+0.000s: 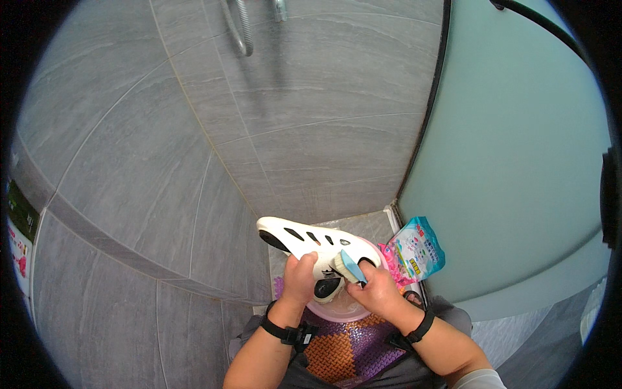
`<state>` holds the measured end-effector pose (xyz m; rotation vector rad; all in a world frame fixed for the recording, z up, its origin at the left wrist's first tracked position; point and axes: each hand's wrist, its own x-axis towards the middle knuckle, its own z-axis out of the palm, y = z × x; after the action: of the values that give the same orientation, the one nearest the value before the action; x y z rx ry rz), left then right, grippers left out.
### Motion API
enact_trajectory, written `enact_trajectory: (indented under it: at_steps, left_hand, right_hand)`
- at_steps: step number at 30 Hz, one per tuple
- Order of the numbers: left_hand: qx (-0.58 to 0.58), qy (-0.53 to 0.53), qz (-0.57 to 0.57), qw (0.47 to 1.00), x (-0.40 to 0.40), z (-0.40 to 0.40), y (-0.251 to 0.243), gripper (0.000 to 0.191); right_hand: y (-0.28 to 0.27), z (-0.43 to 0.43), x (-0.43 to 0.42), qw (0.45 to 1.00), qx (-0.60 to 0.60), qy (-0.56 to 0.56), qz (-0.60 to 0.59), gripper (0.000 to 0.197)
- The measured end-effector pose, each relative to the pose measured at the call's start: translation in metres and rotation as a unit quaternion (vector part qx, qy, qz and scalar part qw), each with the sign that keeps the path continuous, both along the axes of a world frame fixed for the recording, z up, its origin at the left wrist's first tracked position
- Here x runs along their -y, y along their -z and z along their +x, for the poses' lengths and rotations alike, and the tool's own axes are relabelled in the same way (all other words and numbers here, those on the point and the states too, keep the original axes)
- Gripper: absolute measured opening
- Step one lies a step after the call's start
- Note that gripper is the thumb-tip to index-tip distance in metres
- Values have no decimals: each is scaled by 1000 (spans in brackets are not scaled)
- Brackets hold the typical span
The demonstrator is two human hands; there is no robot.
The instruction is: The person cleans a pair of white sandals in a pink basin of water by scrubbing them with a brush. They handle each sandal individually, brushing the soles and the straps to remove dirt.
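Note:
My left hand (300, 279) grips a white foam shoe (306, 237) with black-edged cutouts, holding it over a pink basin (335, 316). In my right hand (376, 289) is a scrubbing brush (351, 267) with a light-blue back and pale bristles; the bristles are at the shoe's side, by its dark lettering. Part of a second white and black shoe (329, 289) shows below, in the basin. The liquid in the basin is partly hidden by my hands and the shoes.
A blue and pink printed bag (419, 250) leans right of the basin, near the frosted glass door (495, 160). Purple and orange woven mat (335, 347) lies beneath. Grey tiled walls (311, 112) rise ahead and left; a metal shower hose (246, 34) hangs above. Printed packages (20, 253) stand far left.

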<state>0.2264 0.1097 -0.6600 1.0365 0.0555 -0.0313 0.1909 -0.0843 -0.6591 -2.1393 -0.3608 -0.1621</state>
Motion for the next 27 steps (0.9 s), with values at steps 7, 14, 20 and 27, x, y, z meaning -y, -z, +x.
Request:
enact_trajectory:
  at_steps: [7,14,20,27]
  left_hand:
    - [44,33,26,998,-3,-3,-5,35]
    - [57,35,81,995,-6,-3,4,33]
    - [62,61,67,994,-4,-5,-7,34]
    - [114,67,137,982,-11,-3,3,29]
  right_hand:
    - [-1,-1,-1,1000,-13,-5,19,29]
    - [1,-2,-2,1000,-8,-14,20,28]
    - [8,0,-2,999,14,4,39,28]
    - [2,-2,-7,1000,20,-3,20,24]
